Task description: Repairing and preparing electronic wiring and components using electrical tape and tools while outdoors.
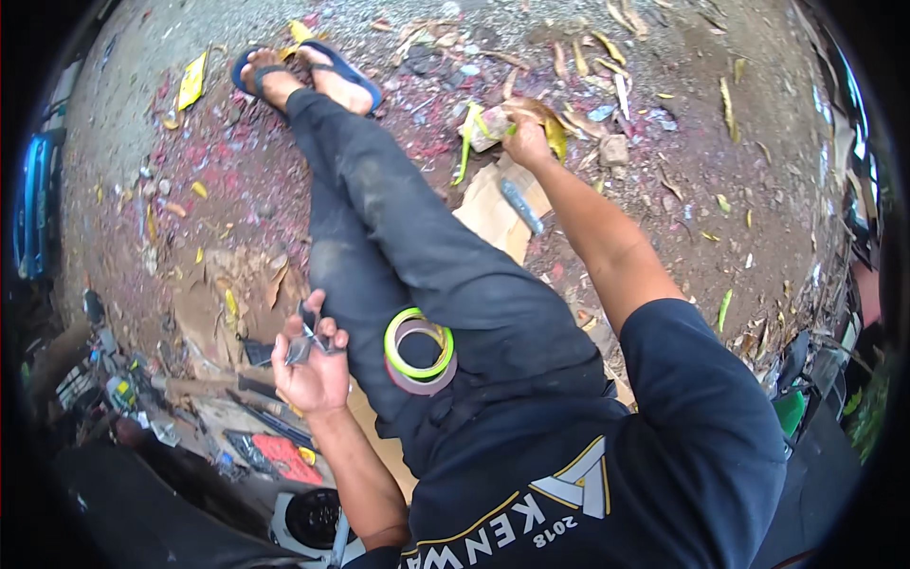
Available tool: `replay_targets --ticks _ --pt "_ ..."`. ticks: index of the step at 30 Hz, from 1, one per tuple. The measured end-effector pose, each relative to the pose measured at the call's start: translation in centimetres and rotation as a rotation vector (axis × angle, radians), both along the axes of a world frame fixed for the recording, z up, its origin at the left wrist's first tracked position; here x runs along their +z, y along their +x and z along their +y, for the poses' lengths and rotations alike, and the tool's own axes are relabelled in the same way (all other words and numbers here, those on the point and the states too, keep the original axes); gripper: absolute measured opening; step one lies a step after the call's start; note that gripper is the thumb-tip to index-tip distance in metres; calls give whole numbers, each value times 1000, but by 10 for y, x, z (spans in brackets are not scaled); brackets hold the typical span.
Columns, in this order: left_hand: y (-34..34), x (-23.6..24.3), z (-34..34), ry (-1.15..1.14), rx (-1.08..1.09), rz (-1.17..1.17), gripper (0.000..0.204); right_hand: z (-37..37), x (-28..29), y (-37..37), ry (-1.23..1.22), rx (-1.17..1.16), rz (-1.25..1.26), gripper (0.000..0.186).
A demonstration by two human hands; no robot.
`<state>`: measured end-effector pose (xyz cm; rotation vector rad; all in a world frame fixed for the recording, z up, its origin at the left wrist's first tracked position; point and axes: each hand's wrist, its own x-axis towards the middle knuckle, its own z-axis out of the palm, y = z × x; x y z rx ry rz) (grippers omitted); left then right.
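Littered ground (pixel 682 228) spreads wide around the cardboard's (pixel 485 201) edges; the right hand (pixel 527 144) grasps a pale, blocky piece (pixel 486 132) beside a yellow-green strip (pixel 464 152), the left hand (pixel 318 377) loosely holding a dark tool (pixel 299 350).

The left grip (pixel 315 372) is palm-up and half curled, the right grip (pixel 527 142) stretched forward.

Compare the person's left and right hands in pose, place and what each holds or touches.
The left hand is palm up; the right hand shows mostly its back. The left hand is close to the dark trousers; the right hand reaches out over the ground. The left hand holds a dark tool; the right hand is at a pale lump with a yellow-green strip, its grip partly hidden. Both are bare.
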<state>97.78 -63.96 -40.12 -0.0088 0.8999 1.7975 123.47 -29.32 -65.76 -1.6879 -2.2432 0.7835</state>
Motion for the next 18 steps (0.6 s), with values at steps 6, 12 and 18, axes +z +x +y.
replay_targets --ticks 6,12,18 --pt "3 0 17 -56 43 56 26 19 37 55 -177 -110 -34 34" --pt "9 0 20 -154 100 108 21 8 44 97 -227 -219 -57 32" --pt "10 -6 3 -202 186 35 15 -23 69 97 -264 -339 324 38"
